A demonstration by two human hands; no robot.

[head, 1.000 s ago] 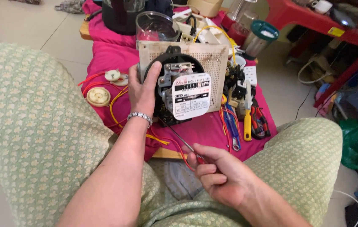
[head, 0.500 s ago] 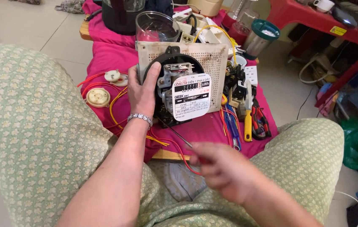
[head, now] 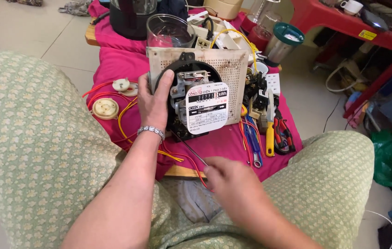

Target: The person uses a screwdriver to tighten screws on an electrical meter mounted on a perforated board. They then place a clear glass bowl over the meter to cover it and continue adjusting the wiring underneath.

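Observation:
An electric meter (head: pixel 199 105) with a black round body and a white dial plate is mounted on a beige perforated board (head: pixel 232 69), standing upright on a pink cloth (head: pixel 122 60). My left hand (head: pixel 153 102) grips the meter's left side, a silver bracelet on the wrist. My right hand (head: pixel 235 184), blurred, is closed on the handle of a thin screwdriver (head: pixel 190 150). Its shaft points up and left toward the meter's lower edge. Red and yellow wires (head: pixel 177 159) trail beneath the meter.
Right of the board lie pliers with red handles (head: pixel 282 134), a yellow-handled tool (head: pixel 269 138) and a blue-handled tool (head: pixel 251 138). Round cream parts (head: pixel 105 108) rest left. A clear jar (head: pixel 170 31) and blender cups (head: pixel 281 41) stand behind. A red table (head: pixel 343 23) is at right.
My right hand has shifted slightly with the screwdriver and is now blurred. My left hand and the meter have stayed in place.

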